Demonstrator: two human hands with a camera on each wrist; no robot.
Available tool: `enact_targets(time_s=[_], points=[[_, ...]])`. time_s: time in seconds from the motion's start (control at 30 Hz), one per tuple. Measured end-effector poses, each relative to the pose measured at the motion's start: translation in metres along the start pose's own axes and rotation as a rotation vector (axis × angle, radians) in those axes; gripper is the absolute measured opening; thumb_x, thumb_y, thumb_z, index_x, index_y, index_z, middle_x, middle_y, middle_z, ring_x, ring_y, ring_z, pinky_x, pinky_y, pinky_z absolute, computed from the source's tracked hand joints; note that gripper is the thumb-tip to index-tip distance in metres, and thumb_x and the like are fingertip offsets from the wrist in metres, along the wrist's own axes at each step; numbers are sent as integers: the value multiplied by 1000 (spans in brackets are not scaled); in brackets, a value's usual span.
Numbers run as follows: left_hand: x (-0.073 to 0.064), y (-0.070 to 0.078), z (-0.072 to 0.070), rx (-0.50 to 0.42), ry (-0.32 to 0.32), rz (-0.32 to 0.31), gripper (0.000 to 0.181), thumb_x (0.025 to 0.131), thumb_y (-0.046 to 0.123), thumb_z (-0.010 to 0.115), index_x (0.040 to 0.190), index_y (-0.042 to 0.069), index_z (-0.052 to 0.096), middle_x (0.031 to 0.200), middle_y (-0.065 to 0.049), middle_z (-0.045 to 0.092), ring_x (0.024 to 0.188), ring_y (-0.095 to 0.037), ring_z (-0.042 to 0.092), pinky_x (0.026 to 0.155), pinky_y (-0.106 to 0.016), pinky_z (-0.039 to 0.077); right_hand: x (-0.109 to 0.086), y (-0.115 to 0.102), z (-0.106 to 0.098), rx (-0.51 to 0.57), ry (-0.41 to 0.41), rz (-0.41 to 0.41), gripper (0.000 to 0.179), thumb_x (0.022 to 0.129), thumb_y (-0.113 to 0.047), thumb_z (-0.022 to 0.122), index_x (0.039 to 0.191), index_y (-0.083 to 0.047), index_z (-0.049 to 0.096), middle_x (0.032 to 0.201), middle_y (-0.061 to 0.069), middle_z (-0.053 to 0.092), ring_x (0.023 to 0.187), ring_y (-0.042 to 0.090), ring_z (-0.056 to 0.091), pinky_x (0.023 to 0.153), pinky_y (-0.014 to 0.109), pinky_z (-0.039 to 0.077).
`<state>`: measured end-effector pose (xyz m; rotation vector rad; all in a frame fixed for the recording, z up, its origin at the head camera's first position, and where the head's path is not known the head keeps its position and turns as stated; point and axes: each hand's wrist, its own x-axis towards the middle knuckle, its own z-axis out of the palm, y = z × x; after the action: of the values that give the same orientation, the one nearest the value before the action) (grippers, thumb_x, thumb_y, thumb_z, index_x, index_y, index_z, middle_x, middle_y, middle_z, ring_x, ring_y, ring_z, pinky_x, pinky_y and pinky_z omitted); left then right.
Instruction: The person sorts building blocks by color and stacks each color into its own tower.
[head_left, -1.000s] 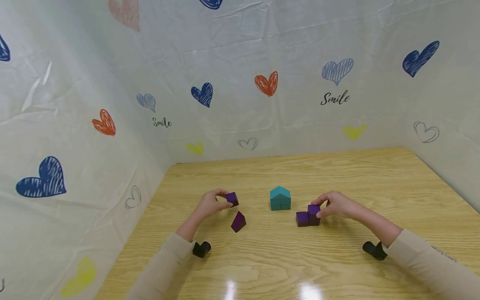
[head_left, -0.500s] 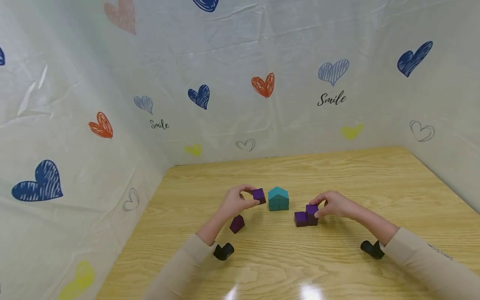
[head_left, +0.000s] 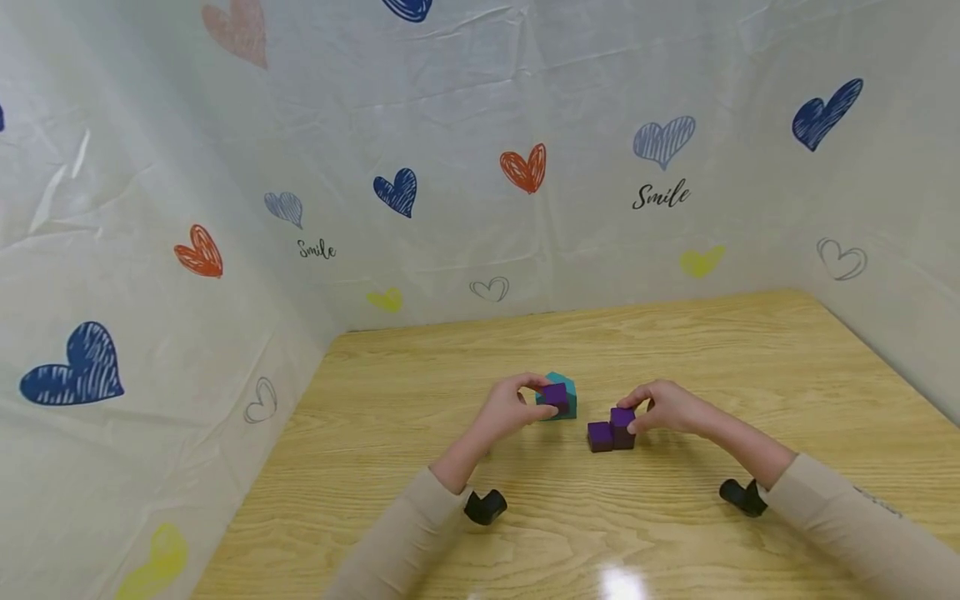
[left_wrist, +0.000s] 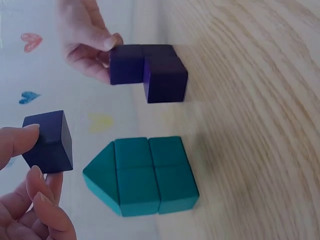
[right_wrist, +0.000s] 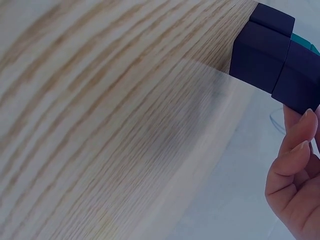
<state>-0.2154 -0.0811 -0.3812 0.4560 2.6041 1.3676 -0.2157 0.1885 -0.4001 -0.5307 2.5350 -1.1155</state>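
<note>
My left hand (head_left: 512, 408) pinches a purple cube (left_wrist: 50, 145) between thumb and fingers, held up off the table. In the head view this cube overlaps a teal house-shaped stack of blocks (left_wrist: 137, 180), hiding most of it; the left wrist view shows the two apart. To the right, my right hand (head_left: 670, 407) grips the upper purple cube (head_left: 622, 416) of a short stack. Another purple cube (head_left: 600, 437) stands on the table against the stack's left side. Seen from the right wrist, the fingers (right_wrist: 300, 132) hold the upper block's side.
The wooden table (head_left: 720, 342) backs onto a white sheet (head_left: 450, 100) printed with hearts and "Smile". A black wrist camera (head_left: 486, 507) sits on the left sleeve, another black camera (head_left: 742, 497) on the right one.
My left hand has carried the purple cube rightward to the front of the teal stack. The left arm now covers the dark purple angular block on the table. My right hand has stayed in place.
</note>
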Motion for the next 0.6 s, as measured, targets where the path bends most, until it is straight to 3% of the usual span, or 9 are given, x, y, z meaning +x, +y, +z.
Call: enact_targets(time_s=[0.2, 0.33, 0.43, 0.6], points=[[2, 3, 14, 32, -12, -1, 37, 78, 23, 73, 112, 13, 63, 104, -2, 61, 54, -11, 41, 49, -22, 38, 0, -1, 0, -6, -3, -7, 38, 75, -10, 74, 108, 5, 63, 108, 22, 60, 83, 19, 53, 64, 30, 45], [5, 0, 25, 61, -23, 38, 38, 79, 25, 73, 113, 12, 62, 103, -1, 62, 74, -11, 55, 59, -20, 44, 0, -2, 0, -5, 1, -8, 37, 75, -9, 73, 108, 6, 63, 107, 23, 60, 76, 17, 53, 63, 30, 45], [6, 0, 33, 91, -25, 68, 38, 79, 25, 73, 113, 10, 63, 102, -1, 63, 94, -15, 57, 71, -21, 47, 0, -2, 0, -4, -2, -13, 37, 75, -9, 73, 108, 7, 63, 107, 23, 60, 73, 16, 51, 61, 30, 44], [7, 1, 44, 107, -25, 65, 37, 78, 25, 74, 111, 12, 64, 99, 1, 64, 99, -19, 58, 78, -23, 46, 0, -1, 0, 1, -12, -23, 37, 76, -8, 73, 108, 7, 63, 107, 23, 60, 77, 17, 55, 63, 30, 46]])
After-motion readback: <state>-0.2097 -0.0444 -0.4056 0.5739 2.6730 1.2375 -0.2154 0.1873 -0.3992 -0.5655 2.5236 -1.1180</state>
